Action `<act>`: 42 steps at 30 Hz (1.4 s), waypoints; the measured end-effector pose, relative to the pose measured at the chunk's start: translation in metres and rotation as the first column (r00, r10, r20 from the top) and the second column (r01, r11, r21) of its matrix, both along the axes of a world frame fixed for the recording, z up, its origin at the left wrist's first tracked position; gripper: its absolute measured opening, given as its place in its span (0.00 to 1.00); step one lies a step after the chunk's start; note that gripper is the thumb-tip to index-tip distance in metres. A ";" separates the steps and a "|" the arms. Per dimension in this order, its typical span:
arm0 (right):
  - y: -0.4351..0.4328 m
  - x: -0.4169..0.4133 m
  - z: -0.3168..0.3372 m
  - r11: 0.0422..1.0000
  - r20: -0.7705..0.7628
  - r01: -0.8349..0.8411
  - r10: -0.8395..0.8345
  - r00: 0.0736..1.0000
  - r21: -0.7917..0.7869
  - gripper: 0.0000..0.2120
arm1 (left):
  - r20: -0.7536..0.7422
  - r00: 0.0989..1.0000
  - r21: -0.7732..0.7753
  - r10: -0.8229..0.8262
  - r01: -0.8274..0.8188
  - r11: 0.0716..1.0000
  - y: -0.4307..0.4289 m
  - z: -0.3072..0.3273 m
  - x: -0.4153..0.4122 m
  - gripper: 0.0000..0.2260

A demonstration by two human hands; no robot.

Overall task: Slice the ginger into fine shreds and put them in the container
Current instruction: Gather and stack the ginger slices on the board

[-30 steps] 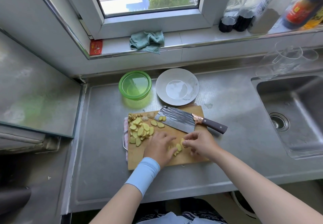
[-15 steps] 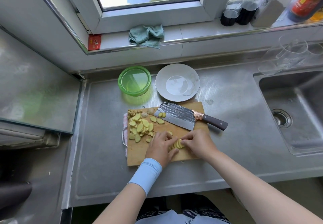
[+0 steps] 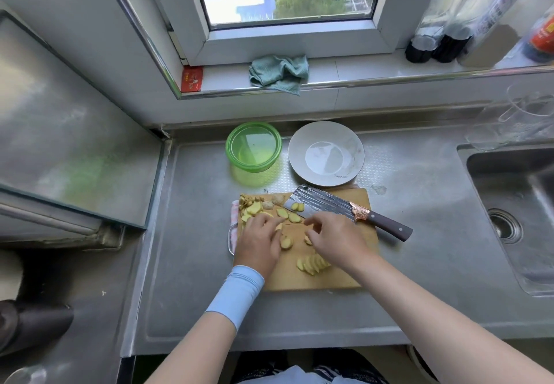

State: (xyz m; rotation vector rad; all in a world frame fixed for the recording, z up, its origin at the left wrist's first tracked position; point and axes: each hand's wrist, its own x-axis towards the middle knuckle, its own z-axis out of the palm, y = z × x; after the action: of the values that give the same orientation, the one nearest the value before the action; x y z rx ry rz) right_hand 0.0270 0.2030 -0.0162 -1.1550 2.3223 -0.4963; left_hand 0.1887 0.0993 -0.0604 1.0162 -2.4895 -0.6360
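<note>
Across the brushed-steel countertop [image 3: 419, 263] lies a rectangular wooden cutting board [image 3: 299, 281], hammered-steel cleaver [image 3: 323, 203] along its far edge, round translucent green container [image 3: 254, 167] beyond. The left hand [image 3: 259, 241], fingers straight, touches oval ginger slices [image 3: 286, 242]; the right hand [image 3: 337, 239] curls beside them, grip unclear.

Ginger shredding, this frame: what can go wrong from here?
1. The cleaver lies flat on the cutting board, right beside the right hand; fingers may brush the blade.
2. Two ginger slices sit on the blade; lifting it may scatter them.
3. The fanned slice stack lies beside the right wrist and may get knocked apart.
</note>
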 end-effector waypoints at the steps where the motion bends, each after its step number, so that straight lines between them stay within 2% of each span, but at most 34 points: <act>1: -0.013 0.007 0.001 0.998 0.002 -0.053 0.053 0.999 -0.046 0.11 | 0.016 0.999 0.022 0.049 -0.050 0.999 -0.013 -0.002 0.006 0.12; 4: -0.049 0.031 0.001 0.954 -0.043 -0.298 0.296 0.954 -0.038 0.17 | 0.078 0.992 0.139 0.100 -0.110 0.984 -0.038 -0.003 0.023 0.10; 7: -0.071 0.046 -0.007 0.877 -0.139 -0.480 0.476 0.869 0.000 0.23 | 0.158 0.986 0.186 0.045 -0.074 0.980 -0.049 -0.001 0.033 0.09; 10: -0.078 0.050 -0.015 0.856 -0.184 -0.512 0.493 0.850 -0.073 0.23 | 0.195 0.980 0.245 -0.034 -0.015 0.969 -0.054 -0.005 0.039 0.10; 14: -0.078 0.048 -0.028 0.848 -0.245 -0.518 0.482 0.841 -0.109 0.18 | 0.131 0.991 0.225 -0.036 0.005 0.974 -0.057 -0.008 0.041 0.10; 18: -0.074 0.046 -0.028 0.913 -0.150 -0.388 0.370 0.917 -0.122 0.12 | 0.088 0.996 0.107 0.004 -0.013 0.994 -0.058 -0.005 0.043 0.12; 20: -0.072 0.044 -0.024 0.946 -0.022 -0.278 0.278 0.960 -0.167 0.11 | 0.036 0.999 0.102 0.002 -0.005 0.995 -0.060 0.000 0.038 0.12; 22: -0.070 0.039 -0.017 0.971 0.179 -0.125 0.162 0.970 -0.202 0.10 | -0.017 1.000 0.135 -0.006 0.008 0.991 -0.062 0.006 0.030 0.12; 24: -0.068 0.035 -0.005 0.985 0.401 0.032 0.038 0.915 -0.168 0.09 | -0.051 0.998 0.309 0.024 -0.007 0.951 -0.062 0.010 0.021 0.12; 26: -0.063 0.030 0.008 0.975 0.590 0.189 -0.083 0.803 -0.120 0.08 | -0.049 0.995 0.487 0.090 -0.055 0.871 -0.061 0.014 0.012 0.10; 29: -0.051 0.021 0.023 0.920 0.754 0.390 -0.220 0.619 -0.052 0.06 | -0.094 0.988 0.615 0.122 -0.039 0.788 -0.050 0.028 -0.006 0.05; 31: -0.040 0.013 0.030 0.899 0.806 0.438 -0.240 0.541 -0.026 0.04 | -0.145 0.972 0.758 0.184 -0.010 0.653 -0.037 0.041 -0.019 0.04; 33: -0.027 0.004 0.034 0.896 0.817 0.443 -0.253 0.517 -0.003 0.05 | -0.162 0.957 0.828 0.241 -0.001 0.560 -0.026 0.048 -0.031 0.05; 36: -0.007 -0.011 0.033 0.894 0.807 0.446 -0.297 0.510 0.047 0.07 | -0.131 0.961 0.873 0.243 -0.004 0.488 -0.009 0.047 -0.043 0.06; 39: 0.013 -0.021 0.031 0.896 0.775 0.439 -0.325 0.542 0.069 0.06 | -0.121 0.954 0.911 0.276 -0.004 0.413 0.009 0.041 -0.054 0.04; 42: 0.029 -0.026 0.026 0.873 0.775 0.483 -0.353 0.525 0.070 0.04 | -0.100 0.951 0.909 0.293 -0.033 0.415 0.029 0.036 -0.064 0.03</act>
State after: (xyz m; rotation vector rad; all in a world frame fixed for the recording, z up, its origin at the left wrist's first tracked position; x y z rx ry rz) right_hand 0.0008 0.2321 0.0100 -0.2557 1.7497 -1.1191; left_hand 0.1244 0.1287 -0.0244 1.3628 -1.6535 -2.0299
